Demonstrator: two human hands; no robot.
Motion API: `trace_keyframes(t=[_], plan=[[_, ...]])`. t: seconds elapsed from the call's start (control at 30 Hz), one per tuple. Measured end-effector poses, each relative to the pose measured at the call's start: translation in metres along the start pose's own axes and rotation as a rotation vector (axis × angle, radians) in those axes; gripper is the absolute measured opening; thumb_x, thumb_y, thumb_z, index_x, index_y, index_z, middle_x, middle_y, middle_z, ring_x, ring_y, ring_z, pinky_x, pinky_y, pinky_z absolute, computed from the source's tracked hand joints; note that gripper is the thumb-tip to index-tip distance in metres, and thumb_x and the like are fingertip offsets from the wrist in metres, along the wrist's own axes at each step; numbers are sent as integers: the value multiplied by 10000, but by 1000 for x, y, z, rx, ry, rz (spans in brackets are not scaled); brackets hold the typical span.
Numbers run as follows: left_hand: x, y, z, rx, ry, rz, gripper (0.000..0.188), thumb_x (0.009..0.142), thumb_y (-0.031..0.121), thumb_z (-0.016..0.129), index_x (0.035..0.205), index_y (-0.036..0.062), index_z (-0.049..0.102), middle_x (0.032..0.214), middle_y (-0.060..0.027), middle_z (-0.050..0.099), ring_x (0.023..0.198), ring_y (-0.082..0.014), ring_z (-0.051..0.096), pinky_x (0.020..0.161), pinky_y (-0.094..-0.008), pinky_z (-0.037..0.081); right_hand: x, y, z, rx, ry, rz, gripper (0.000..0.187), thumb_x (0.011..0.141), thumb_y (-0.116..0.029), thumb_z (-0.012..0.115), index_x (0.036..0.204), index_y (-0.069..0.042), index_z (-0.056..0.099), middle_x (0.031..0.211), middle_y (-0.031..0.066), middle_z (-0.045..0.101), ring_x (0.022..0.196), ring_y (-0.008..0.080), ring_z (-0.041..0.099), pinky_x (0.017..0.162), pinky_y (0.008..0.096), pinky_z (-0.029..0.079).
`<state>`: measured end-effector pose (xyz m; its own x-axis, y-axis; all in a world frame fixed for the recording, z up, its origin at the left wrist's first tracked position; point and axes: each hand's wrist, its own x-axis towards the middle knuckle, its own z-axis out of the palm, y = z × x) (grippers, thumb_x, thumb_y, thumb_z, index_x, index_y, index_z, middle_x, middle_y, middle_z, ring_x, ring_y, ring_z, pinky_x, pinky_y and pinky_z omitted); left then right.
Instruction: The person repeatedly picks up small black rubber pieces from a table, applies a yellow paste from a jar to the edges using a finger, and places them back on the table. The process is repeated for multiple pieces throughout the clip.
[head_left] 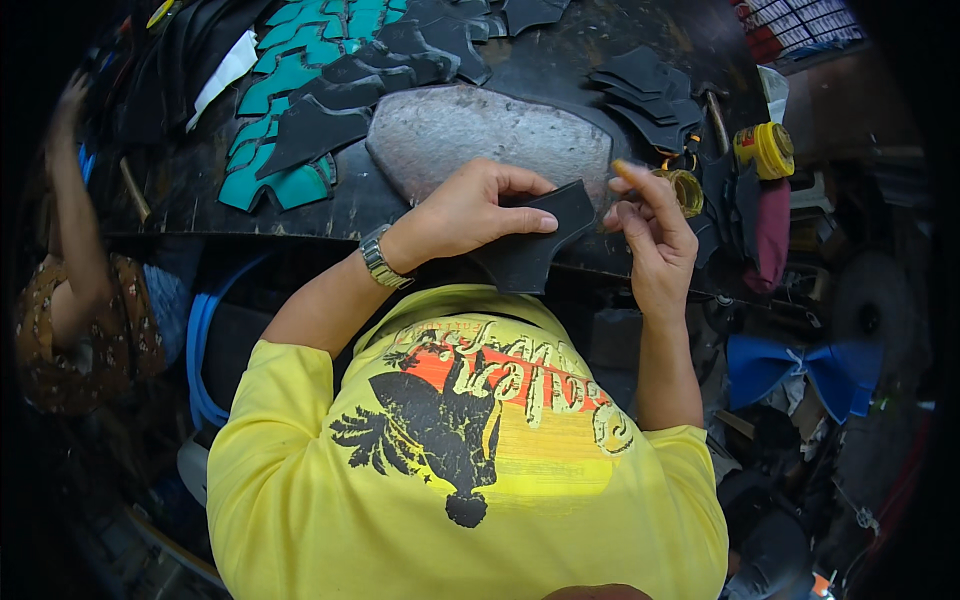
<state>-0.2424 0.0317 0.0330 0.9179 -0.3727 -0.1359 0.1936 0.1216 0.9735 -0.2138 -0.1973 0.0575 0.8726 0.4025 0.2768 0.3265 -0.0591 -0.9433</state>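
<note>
My left hand [480, 208] pinches a black cut leather piece [530, 245] between thumb and fingers, at the table's near edge. To its right, my right hand [655, 225] is raised with nothing visible in it. Its index finger is stretched out and looks yellowish and slightly blurred, while the other fingers are bent. An open jar with yellowish contents [687, 192] stands just behind that hand. Beyond the held piece lies a grey stone-like slab [480, 140] with a worn, whitish surface.
Overlapping teal and black cut pieces [290, 100] spread behind the slab at left. More black pieces [650, 90] are stacked at right, near a yellow container [765, 150] and a maroon cloth [768, 235]. Another person's arm [75, 200] shows at far left.
</note>
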Motion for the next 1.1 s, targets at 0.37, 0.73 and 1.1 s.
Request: trace_keyframes(t=[0.37, 0.73, 1.1], plan=[[-3, -1, 1, 19, -2, 47, 353, 893, 76, 736, 1226, -19, 669, 1058, -48, 718, 918, -74, 648, 820, -236, 544, 2, 4, 15, -278, -9, -153, 368, 863, 154, 585, 1127, -62, 724, 1121, 84, 562, 925, 164, 599, 828, 260, 483], [-6, 0, 1, -88, 10, 0, 369, 888, 122, 750, 1214, -30, 672, 1031, -50, 724, 896, -72, 641, 811, -239, 537, -9, 8, 12, -457, -4, -261, 414, 830, 180, 591, 1149, -49, 721, 1141, 117, 601, 976, 202, 635, 849, 277, 507], [-5, 5, 3, -221, 93, -10, 320, 954, 130, 665, 1231, -30, 662, 1016, -42, 715, 846, -65, 653, 752, -215, 554, -24, 14, 2, -529, 133, -383, 515, 759, 164, 649, 1201, -93, 715, 1185, 121, 593, 811, 197, 619, 731, 300, 523]])
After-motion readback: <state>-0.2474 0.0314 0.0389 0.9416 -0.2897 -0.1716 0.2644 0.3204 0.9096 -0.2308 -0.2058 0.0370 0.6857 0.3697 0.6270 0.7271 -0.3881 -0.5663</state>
